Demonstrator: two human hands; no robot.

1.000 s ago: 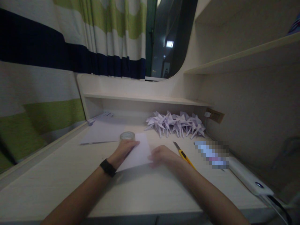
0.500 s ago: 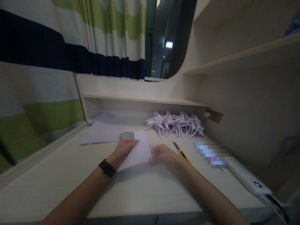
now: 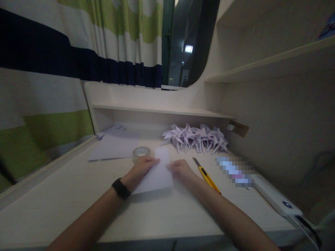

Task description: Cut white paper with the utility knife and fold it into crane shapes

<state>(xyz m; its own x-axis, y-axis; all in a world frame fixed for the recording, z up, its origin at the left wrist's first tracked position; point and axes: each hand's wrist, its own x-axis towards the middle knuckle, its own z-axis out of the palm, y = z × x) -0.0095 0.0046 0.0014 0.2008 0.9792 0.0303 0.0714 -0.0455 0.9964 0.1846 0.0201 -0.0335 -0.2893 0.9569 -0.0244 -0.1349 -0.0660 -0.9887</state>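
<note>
Clock centre: the white sheet point(image 3: 158, 174), mid-bench, between the two hands, a narrower end toward 12 o'clock and a broader end toward 6, where its lower edge throws a shadow.
Left hand: the left hand point(image 3: 142, 168) is at 9 o'clock on the sheet, its grip grasping the paper, thumb lying on the upper face.
Wrist: a black watch point(image 3: 121, 188) wraps the left wrist, about 8 o'clock.
Right hand: the right hand point(image 3: 182, 169) is at 3 o'clock, fingers curled together at the sheet's edge; I cannot tell whether its grip pinches the paper or only touches it.
Tape: a tape roll point(image 3: 141, 149) lies flat near 11 o'clock, just beyond the left hand.
Paper pile: larger white sheets point(image 3: 115, 144) lie toward 10 o'clock, close to the tape.
Pinwheels: a cluster of folded paper pinwheels point(image 3: 195, 137) lies between 1 and 2 o'clock, near the back panel.
Cutter: a yellow cutter point(image 3: 206, 176) rests at 3 o'clock, blade bared and aimed at 11, its lower end meeting the right forearm in view.
Farther right: past the cutter, a pixelated item point(image 3: 234, 170), then a long white box point(image 3: 277, 195) with cables.
Bench: the pale bench point(image 3: 157, 223) carries all of these.
Backdrop: a striped curtain point(image 3: 125, 45) hangs toward 11 o'clock.
</note>
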